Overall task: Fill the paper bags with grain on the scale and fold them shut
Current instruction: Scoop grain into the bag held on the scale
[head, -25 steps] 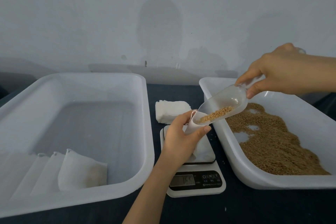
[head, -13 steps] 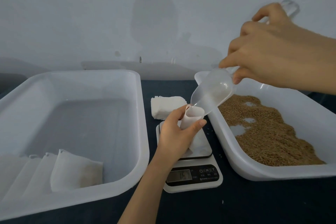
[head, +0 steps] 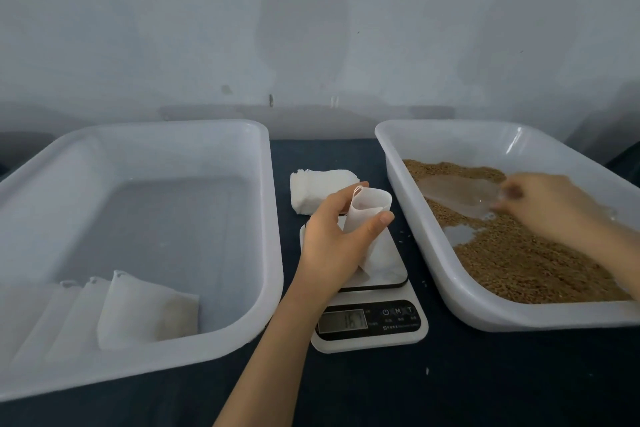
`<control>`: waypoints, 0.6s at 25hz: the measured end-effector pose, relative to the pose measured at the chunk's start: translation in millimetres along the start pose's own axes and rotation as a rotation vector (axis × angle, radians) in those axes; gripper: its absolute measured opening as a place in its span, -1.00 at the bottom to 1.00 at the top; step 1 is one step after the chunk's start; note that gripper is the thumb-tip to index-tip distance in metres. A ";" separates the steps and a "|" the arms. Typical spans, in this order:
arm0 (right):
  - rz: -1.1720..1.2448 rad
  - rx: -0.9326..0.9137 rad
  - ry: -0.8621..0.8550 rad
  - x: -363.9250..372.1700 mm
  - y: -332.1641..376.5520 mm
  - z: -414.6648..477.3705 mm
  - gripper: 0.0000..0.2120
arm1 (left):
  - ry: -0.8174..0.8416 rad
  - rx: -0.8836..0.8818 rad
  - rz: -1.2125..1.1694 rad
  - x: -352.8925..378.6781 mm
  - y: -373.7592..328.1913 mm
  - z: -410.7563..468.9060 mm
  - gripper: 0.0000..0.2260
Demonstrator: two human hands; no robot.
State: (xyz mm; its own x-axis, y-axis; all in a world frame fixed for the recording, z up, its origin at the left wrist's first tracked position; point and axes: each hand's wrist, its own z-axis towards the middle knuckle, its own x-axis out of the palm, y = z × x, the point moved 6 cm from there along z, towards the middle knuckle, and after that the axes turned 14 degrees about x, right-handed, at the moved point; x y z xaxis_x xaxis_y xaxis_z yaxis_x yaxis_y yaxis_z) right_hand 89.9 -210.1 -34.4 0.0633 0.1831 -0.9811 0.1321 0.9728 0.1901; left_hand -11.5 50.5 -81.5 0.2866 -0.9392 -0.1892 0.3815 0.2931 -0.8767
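Observation:
A white paper bag [head: 372, 229] stands upright on the platform of a small digital scale [head: 367, 322], its mouth held open. My left hand [head: 332, 239] grips the bag near the top, thumb on one side and fingers on the other. My right hand [head: 550, 206] holds the handle of a clear plastic scoop [head: 457, 194], which lies low over the brown grain [head: 512, 253] in the right white tub [head: 415, 156]. The scoop and hand are motion-blurred. The scale's display shows digits I cannot read.
A large white tub [head: 270, 218] at the left holds several filled, folded white bags [head: 145, 312] in its near corner. A stack of flat paper bags [head: 318, 187] lies on the dark tabletop behind the scale. A few stray grains dot the table. A pale wall stands behind.
My right hand has tipped the scoop's grain into the bag, then swung right and down into the grain tub. My left hand has kept holding the bag on the scale.

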 end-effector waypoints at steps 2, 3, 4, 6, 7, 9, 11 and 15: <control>-0.072 -0.027 -0.084 4.4 -0.9 5.0 -0.74 | 0.006 0.000 0.010 0.0 -0.7 -0.6 -0.69; -0.133 -0.056 -0.192 -0.6 -0.5 6.6 -0.73 | 0.009 0.000 0.014 0.0 -0.9 -0.6 -0.69; -0.193 -0.086 -0.294 -4.8 -0.7 7.2 -0.70 | 0.012 0.000 0.019 0.5 -0.8 -0.6 -0.69; -0.256 -0.120 -0.374 -6.2 -1.6 5.3 -0.66 | 0.010 -0.005 0.023 0.8 -0.5 -1.0 -0.68; -0.256 -0.124 -0.371 -5.3 -1.7 3.9 -0.66 | 0.009 -0.010 0.024 0.9 -0.1 -1.1 -0.67; -0.226 -0.130 -0.344 -3.3 -0.5 1.1 -0.71 | 0.006 -0.012 0.024 1.4 0.9 -1.0 -0.66; -0.199 -0.132 -0.305 -1.0 0.8 -1.0 -0.76 | -0.001 -0.001 0.026 1.1 1.9 -0.9 -0.62; -0.245 -0.154 -0.313 1.0 2.1 -4.1 -0.76 | -0.012 -0.006 0.039 0.1 1.9 -1.7 -0.60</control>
State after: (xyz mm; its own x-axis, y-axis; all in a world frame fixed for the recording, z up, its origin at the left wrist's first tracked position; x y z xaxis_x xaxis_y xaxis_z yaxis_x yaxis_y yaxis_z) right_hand 86.1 -207.3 -35.1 0.3488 -0.0851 -0.9333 0.0332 0.9964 -0.0785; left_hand -12.2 50.7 -84.0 0.3114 -0.9249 -0.2183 0.3643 0.3284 -0.8715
